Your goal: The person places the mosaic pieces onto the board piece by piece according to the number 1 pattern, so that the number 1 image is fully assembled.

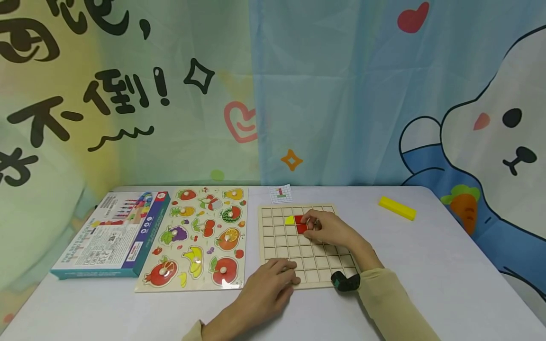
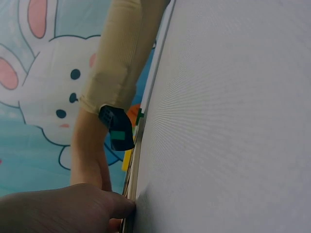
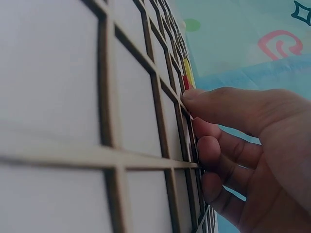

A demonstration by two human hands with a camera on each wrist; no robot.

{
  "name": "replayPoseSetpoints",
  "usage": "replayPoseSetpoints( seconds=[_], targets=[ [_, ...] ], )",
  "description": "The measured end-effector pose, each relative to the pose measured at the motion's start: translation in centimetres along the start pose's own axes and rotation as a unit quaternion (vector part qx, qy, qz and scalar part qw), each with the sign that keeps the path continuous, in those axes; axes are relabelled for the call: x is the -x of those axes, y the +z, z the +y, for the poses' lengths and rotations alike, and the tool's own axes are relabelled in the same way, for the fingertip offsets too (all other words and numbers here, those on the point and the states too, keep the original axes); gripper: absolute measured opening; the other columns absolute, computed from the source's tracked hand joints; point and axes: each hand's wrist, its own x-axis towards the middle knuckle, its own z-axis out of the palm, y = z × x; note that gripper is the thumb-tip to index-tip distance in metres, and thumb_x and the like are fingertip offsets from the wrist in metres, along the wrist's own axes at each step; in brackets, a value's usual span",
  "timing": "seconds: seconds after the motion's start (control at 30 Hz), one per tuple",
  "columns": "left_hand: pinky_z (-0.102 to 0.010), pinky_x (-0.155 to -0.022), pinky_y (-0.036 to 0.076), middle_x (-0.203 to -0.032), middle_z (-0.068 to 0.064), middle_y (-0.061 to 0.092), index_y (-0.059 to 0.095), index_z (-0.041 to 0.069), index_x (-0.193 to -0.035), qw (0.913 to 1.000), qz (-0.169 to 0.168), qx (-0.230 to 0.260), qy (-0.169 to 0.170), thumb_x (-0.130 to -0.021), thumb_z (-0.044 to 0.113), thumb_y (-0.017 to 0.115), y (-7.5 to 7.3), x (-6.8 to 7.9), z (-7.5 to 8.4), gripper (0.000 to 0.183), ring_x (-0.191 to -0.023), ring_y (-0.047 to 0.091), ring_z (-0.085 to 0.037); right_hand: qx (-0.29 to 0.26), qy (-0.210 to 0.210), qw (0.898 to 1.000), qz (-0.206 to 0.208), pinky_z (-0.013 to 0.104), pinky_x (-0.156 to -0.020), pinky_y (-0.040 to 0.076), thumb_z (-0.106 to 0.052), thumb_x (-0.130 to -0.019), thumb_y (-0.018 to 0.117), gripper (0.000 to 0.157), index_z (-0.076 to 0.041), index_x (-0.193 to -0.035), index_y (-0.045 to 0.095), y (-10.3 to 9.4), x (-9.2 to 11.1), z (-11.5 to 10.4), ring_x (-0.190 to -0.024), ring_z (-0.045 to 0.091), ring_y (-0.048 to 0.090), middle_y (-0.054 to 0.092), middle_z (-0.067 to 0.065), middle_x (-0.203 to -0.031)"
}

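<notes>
A wooden grid board [image 1: 279, 253] lies flat on the table before me, its cells framed by raised wooden strips. My right hand [image 1: 328, 229] is over its upper middle, thumb and index finger at the two sides of a red block [image 1: 302, 228], which they appear to pinch; the fingers partly cover it. Directly left of the red is a yellow square block [image 1: 289, 220] in a cell. My left hand [image 1: 268, 289] rests on the board's near left corner, fingers loosely bent; in the left wrist view its thumb [image 2: 121, 205] touches the board's edge.
Behind the board lies a small printed pattern card [image 1: 280, 193]. A yellow bar [image 1: 397, 208] lies to the right. On the left are a fruit puzzle board [image 1: 196, 244] and a printed box [image 1: 111, 232]. A patterned curtain [image 1: 324, 94] hangs behind the table.
</notes>
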Motion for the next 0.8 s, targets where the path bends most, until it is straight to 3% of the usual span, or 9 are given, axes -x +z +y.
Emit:
replayPoseSetpoints(
  seconds=[0.33,0.8],
  targets=[
    [-0.031,-0.094,0.047,-0.118,0.004,0.061,0.066,0.023,-0.093,1.0000,-0.001,0.001,0.002,-0.085,0.017,0.064,0.0,0.0,0.0,0.010,-0.115,0.054,-0.013,-0.004,-0.007,1.000,0.001,0.023,-0.063,0.043,-0.013,-0.086,0.066,0.022,-0.006,-0.106,0.060,-0.2,0.3,0.3,-0.070,0.012,0.051,0.058,0.002,-0.087],
    [-0.032,-0.095,0.047,-0.119,0.004,0.060,0.066,0.022,-0.092,0.9999,-0.010,0.001,0.000,-0.085,0.016,0.065,-0.2,0.0,0.1,0.009,-0.116,0.053,-0.014,0.022,0.014,0.999,0.018,0.026,-0.063,0.048,-0.022,-0.094,0.057,0.021,-0.010,-0.111,0.061,-2.3,2.9,2.1,-0.081,0.015,0.055,0.060,0.003,-0.097]
  ],
)
